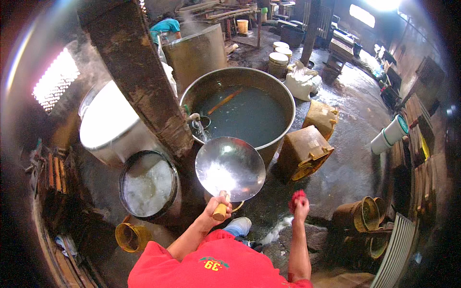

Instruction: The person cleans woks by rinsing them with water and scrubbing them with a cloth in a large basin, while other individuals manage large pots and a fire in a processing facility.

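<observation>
My left hand (pixel 213 209) grips the short wooden handle (pixel 220 212) of a shiny metal wok (pixel 236 162). The wok is tilted in front of me, its inner face turned up, overlapping the near rim of a large round metal vat (pixel 277 140). In my right hand (pixel 301 208), held out to the right, is a bunched red cloth or scrubbing pad (pixel 296 200). Grey liquid (pixel 248 115) fills much of the vat, and a wooden stick (pixel 225 100) floats there. Water runs from a tap (pixel 194 117) at the vat's left rim, beside a small round container (pixel 204 123).
A thick slanting post (pixel 133 72) stands left of the vat. Nearby are a bright-topped metal vat (pixel 111 115), a foamy-water tub (pixel 149 185) and a yellow bucket (pixel 132 237). Yellowish bins (pixel 300 149) lie tipped on the wet floor (pixel 345 158). Another person (pixel 166 27) bends behind a tank.
</observation>
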`<state>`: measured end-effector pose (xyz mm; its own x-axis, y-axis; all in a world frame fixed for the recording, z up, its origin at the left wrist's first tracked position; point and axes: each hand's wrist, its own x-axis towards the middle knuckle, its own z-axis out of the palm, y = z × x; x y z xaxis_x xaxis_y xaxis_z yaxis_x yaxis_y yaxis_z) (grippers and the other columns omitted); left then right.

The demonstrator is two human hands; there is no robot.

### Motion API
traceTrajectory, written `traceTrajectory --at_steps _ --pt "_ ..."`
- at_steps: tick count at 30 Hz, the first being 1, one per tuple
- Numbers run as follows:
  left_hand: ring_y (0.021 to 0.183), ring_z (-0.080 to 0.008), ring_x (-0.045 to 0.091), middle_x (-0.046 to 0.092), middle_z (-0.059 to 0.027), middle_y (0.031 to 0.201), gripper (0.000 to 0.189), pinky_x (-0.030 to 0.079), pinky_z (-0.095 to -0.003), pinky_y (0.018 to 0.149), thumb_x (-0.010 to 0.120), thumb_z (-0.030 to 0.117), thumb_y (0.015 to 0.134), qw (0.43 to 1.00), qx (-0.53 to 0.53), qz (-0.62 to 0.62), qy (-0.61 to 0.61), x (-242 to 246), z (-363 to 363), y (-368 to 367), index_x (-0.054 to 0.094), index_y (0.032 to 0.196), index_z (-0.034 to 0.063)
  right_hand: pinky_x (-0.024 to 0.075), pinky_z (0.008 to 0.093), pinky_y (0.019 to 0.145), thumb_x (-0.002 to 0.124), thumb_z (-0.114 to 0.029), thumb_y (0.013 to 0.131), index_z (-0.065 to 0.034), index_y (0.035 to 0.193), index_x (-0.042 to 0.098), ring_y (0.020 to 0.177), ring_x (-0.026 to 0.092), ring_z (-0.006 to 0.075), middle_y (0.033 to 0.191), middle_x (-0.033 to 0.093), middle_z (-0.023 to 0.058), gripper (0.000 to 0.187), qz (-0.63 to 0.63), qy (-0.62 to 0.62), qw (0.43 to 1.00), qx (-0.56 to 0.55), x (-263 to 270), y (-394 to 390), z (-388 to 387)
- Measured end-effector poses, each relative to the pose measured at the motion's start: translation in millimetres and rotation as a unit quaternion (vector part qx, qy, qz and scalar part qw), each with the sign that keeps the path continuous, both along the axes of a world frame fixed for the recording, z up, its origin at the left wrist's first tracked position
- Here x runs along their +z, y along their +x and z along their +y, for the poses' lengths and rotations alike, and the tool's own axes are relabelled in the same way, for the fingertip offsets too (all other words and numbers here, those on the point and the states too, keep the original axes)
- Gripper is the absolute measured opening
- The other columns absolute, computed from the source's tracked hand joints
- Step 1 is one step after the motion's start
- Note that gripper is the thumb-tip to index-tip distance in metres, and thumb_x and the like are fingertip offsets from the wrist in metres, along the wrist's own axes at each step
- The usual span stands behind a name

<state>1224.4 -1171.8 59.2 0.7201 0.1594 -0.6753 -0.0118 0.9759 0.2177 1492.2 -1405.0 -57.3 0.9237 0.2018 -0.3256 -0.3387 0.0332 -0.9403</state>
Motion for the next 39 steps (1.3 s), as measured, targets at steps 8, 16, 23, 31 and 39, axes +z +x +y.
traceTrajectory --at_steps 8,16,23,31,39 --pt "0.055 -0.0174 0.049 0.048 -0.0079 0.070 0.026 0.044 -0.0326 0.046 0.048 0.009 0.073 0.998 0.056 -0.033 0.021 -25.6 25.2 76.7 0.041 0.099 0.0066 0.0534 0.0252 0.066 0.055 -0.007 0.084 -0.0047 0.125 0.048 0.083 0.063 0.0141 0.112 0.057 0.0078 0.042 -0.205 0.184 0.948 0.159 179.9 101.3 179.0" --pt "0.050 -0.0179 0.049 0.050 -0.0086 0.067 0.027 0.045 -0.0321 0.044 0.051 0.011 0.072 0.990 0.122 -0.074 -0.015 -51.0 112.9 144.6 0.044 0.096 0.0036 0.0512 0.0236 0.056 0.052 0.002 0.082 -0.0017 0.113 0.053 0.074 0.063 0.0147 0.107 0.057 0.0088 0.032 -0.094 -0.009 0.960 0.263 80.8 188.0 246.9" --pt "0.051 -0.0191 0.052 0.052 -0.0093 0.063 0.013 0.046 -0.0325 0.044 0.051 0.013 0.073 0.979 0.204 0.001 0.003 -65.9 161.2 195.6 0.049 0.079 0.0017 0.0508 0.0265 0.055 0.053 -0.004 0.082 -0.0020 0.112 0.053 0.070 0.063 0.0153 0.101 0.058 0.0076 0.030 -0.030 -0.116 0.927 0.355 35.7 249.1 316.4" --pt "0.048 -0.0169 0.054 0.055 -0.0076 0.063 0.010 0.049 -0.0294 0.044 0.054 0.014 0.073 0.967 0.242 0.077 0.028 -80.5 173.4 253.8 0.050 0.076 0.0053 0.0477 0.0251 0.047 0.055 -0.004 0.083 -0.0020 0.100 0.059 0.062 0.059 0.0097 0.078 0.060 0.0039 0.017 -0.300 -0.220 0.775 0.511 -51.8 367.7 474.3" --pt "0.049 -0.0167 0.056 0.056 -0.0066 0.062 0.010 0.048 -0.0279 0.045 0.055 0.014 0.073 0.945 0.292 0.147 0.001 -124.9 195.2 299.9 0.054 0.072 0.0044 0.0395 0.0437 0.095 0.068 -0.020 0.070 -0.0132 0.116 0.056 0.113 0.049 0.0328 0.124 0.052 0.0148 0.049 -0.425 -0.226 0.646 0.592 -113.6 379.5 608.8"
